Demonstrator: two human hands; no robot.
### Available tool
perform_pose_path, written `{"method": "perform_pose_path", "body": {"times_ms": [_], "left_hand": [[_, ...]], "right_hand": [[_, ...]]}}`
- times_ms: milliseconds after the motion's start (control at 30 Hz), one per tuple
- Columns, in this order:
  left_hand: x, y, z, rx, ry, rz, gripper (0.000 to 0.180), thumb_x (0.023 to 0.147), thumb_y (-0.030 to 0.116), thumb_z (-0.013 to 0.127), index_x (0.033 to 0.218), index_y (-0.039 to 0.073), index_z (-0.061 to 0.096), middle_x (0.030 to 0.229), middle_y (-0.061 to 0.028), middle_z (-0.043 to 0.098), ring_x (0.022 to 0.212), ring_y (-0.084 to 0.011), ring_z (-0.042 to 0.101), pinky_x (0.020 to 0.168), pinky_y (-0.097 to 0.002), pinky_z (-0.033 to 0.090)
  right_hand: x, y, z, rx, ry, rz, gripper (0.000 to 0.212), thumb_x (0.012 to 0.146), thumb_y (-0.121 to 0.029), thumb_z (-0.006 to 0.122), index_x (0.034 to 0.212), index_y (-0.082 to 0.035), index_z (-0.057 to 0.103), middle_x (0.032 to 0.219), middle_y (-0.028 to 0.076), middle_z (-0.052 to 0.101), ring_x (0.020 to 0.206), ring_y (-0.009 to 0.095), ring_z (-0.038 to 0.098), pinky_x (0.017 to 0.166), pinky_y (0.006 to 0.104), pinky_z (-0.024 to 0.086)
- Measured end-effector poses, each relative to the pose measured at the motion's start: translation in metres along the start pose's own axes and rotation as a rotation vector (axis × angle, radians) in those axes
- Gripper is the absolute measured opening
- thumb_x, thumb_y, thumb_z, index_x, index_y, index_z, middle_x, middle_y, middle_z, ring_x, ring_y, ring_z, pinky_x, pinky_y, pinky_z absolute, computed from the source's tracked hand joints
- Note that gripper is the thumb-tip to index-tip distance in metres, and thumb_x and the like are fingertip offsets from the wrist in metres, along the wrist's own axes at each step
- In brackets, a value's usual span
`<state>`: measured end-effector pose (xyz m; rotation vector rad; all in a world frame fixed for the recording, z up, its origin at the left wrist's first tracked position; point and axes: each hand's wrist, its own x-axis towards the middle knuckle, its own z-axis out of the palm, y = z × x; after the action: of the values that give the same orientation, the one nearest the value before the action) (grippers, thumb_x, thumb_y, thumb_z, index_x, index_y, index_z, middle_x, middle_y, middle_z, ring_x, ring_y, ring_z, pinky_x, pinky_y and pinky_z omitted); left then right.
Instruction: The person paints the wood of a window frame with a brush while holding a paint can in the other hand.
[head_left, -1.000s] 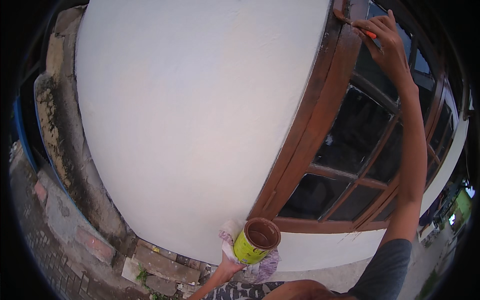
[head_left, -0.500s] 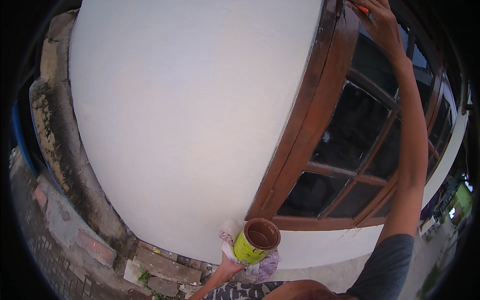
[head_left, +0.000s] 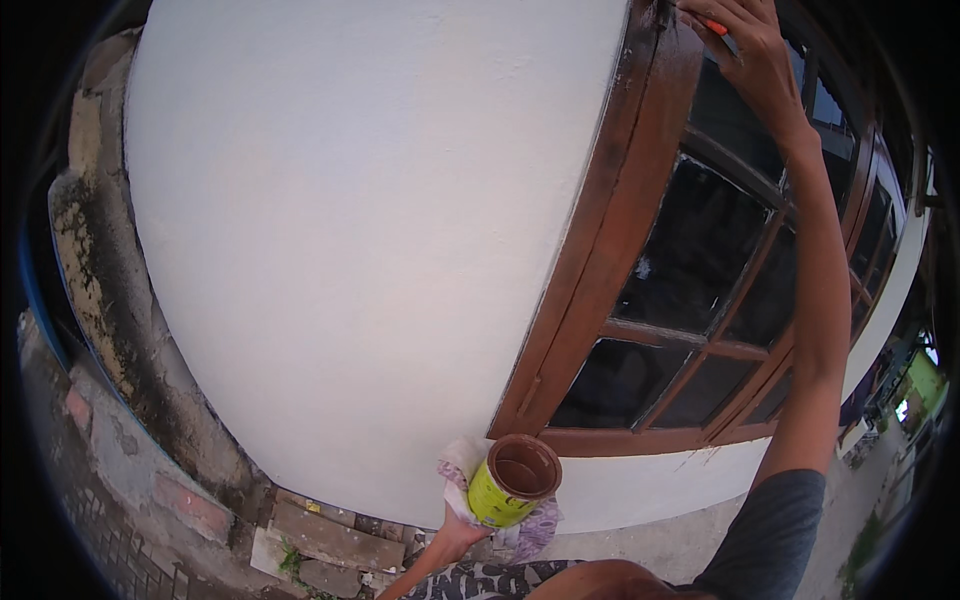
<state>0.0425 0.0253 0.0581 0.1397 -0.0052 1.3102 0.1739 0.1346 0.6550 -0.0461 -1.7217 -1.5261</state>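
Note:
At the bottom middle, my left hand holds up a yellow-green paint can with a crumpled pink and white rag between palm and can. The can is open, tilted slightly toward me, with brown paint inside and on its rim. My right arm stretches to the top, where my right hand is closed on a paintbrush; a bit of its orange handle shows between the fingers. The brush's tip lies against the upper part of the brown wooden window frame, partly cut off by the picture's top edge.
Left of the frame spreads a white wall. Dark glass panes sit in the window at right. Below lie a brick and concrete ledge and a small green plant. A stained low wall curves along the left.
The window frame and wall have shifted slightly left in view. My right hand has moved a little down and left with the brush; my left hand and the can stay put.

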Motion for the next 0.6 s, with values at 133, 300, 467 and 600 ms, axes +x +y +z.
{"method": "perform_pose_path", "body": {"times_ms": [133, 300, 467, 600], "left_hand": [[0.001, 0.001, -0.011, 0.021, 0.054, 0.029, 0.057, 0.095, 0.048, 0.038, 0.14, 0.014, 0.04, 0.14, -0.0096, 0.047, 0.126, -0.0281, 0.049, 0.103, -0.0522, 0.041], [0.001, 0.0, -0.009, 0.402, 0.024, 0.165, 0.058, 0.092, 0.019, 0.058, 0.143, 0.013, 0.031, 0.141, -0.0084, 0.043, 0.126, -0.0237, 0.048, 0.103, -0.0465, 0.043], [0.002, 0.001, -0.009, 0.291, -0.026, 0.119, 0.061, 0.089, 0.009, 0.06, 0.142, 0.011, 0.03, 0.14, -0.0082, 0.043, 0.125, -0.0221, 0.049, 0.103, -0.0442, 0.044], [0.006, 0.002, -0.009, 0.043, -0.069, 0.102, 0.047, 0.097, 0.021, 0.047, 0.141, 0.011, 0.034, 0.14, -0.0087, 0.045, 0.125, -0.0232, 0.049, 0.103, -0.045, 0.043]], "right_hand": [[-0.049, -0.047, 0.001, 0.032, -0.105, -0.13, 0.026, 0.075, -0.006, 0.073, 0.1, -0.012, 0.07, 0.085, 0.002, 0.066, 0.089, 0.02, 0.059, 0.112, 0.0488, 0.03], [-0.059, -0.062, -0.023, 0.1, -0.117, -0.072, 0.023, 0.075, -0.007, 0.073, 0.098, -0.012, 0.07, 0.082, 0.002, 0.066, 0.084, 0.019, 0.058, 0.113, 0.0493, 0.028], [-0.034, -0.02, -0.003, -0.008, 0.016, -0.083, 0.024, 0.077, -0.006, 0.072, 0.101, -0.01, 0.07, 0.086, 0.002, 0.067, 0.084, 0.02, 0.059, 0.112, 0.0511, 0.028], [-0.057, -0.041, 0.004, 0.085, -0.042, -0.066, 0.021, 0.077, -0.01, 0.074, 0.097, -0.014, 0.071, 0.083, 0.0, 0.066, 0.084, 0.018, 0.058, 0.114, 0.0506, 0.027]]}}
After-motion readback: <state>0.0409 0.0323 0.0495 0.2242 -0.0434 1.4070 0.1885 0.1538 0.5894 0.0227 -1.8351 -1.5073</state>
